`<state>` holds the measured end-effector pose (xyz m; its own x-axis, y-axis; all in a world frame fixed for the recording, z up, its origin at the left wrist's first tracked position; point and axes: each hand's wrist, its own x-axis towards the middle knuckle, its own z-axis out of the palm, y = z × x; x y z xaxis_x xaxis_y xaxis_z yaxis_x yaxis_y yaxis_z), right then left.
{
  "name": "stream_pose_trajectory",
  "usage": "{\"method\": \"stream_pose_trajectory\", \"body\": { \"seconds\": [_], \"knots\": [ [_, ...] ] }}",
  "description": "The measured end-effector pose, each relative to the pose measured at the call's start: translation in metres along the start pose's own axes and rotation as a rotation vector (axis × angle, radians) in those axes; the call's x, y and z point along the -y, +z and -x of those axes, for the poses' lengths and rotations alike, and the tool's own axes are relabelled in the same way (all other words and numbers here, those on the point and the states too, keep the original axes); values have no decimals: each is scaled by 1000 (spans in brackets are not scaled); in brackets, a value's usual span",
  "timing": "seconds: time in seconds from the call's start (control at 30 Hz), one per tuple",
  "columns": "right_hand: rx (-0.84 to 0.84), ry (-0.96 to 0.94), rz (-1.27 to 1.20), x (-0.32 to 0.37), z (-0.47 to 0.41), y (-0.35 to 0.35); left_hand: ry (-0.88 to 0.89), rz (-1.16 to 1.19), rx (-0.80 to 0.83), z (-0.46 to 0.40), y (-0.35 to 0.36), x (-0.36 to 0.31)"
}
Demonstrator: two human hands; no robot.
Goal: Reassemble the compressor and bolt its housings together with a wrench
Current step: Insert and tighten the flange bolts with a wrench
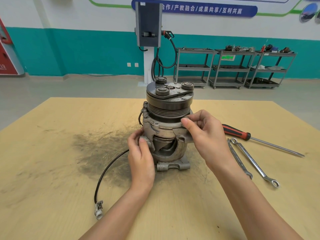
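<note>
The compressor (167,129) is standing upright mid-table. The left hand (141,155) is gripping its lower housing at nine o'clock, fingers curled; the right hand (202,129) is pinching something small, unidentifiable, at the flange, three o'clock.

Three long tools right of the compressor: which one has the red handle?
The screwdriver, farthest from the person. Its grip is red and black with a thin shaft; the two wrenches nearer are bare metal.
</note>
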<state>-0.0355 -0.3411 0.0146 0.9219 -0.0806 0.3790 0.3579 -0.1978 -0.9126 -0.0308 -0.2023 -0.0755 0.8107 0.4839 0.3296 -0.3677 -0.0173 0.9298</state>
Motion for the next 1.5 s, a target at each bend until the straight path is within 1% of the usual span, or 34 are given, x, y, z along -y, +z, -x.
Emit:
{"method": "stream_pose_trajectory", "body": {
  "seconds": [0.07,0.13,0.2,0.23,0.3,0.37,0.4,0.5,0.63,0.73,0.83,0.87,0.9,0.93,0.97,1.0,1.03,1.1,1.13,1.2,1.27,1.4,1.5],
  "knots": [
    [-16,-11,35,0,1,-1,-5,7,0,0,0,0],
    [-90,-67,61,-1,4,-5,-5,11,0,0,0,-1],
    [-194,-131,161,-3,8,-8,-7,5,4,0,0,-1],
    [-204,-130,241,-5,10,-8,-7,1,5,1,0,-1],
    [-98,-47,332,-11,13,-4,2,-6,7,1,0,-2],
    [54,40,302,-18,14,4,11,-9,17,1,-1,-2],
    [98,52,283,-22,15,7,12,-9,23,1,-1,-2],
    [96,22,251,-28,12,8,6,-9,36,2,-1,0],
    [112,-9,306,-30,10,6,19,-34,35,2,-2,1],
    [186,7,311,-27,4,-2,5,-53,51,6,-1,1],
    [268,13,340,-23,1,-14,-38,-17,57,9,-1,-4],
    [242,15,345,-23,0,-21,-40,-10,58,9,-1,-5],
    [165,14,342,-25,-2,-30,-40,-6,62,9,-1,-6],
    [46,16,364,-29,-6,-42,-41,-6,65,9,-1,-6],
    [-71,36,443,-35,-12,-58,-44,-5,67,9,-1,-5],
    [-140,90,583,-40,-17,-74,-45,-5,68,9,-1,-5],
    [-133,174,763,-45,-21,-87,-44,-6,69,9,-1,-4],
    [22,357,1123,-54,-23,-106,-35,-10,68,8,0,-2],
    [98,421,1248,-58,-23,-110,-30,-11,66,8,0,0],
    [188,473,1374,-65,-22,-111,-27,-8,66,7,0,2],
    [234,484,1422,-71,-24,-111,-23,-7,67,7,0,3],
    [284,511,1377,-76,-28,-111,-14,-14,63,8,-1,2],
    [326,503,1404,-75,-33,-113,-14,-20,62,8,-1,2]
  ]
}}
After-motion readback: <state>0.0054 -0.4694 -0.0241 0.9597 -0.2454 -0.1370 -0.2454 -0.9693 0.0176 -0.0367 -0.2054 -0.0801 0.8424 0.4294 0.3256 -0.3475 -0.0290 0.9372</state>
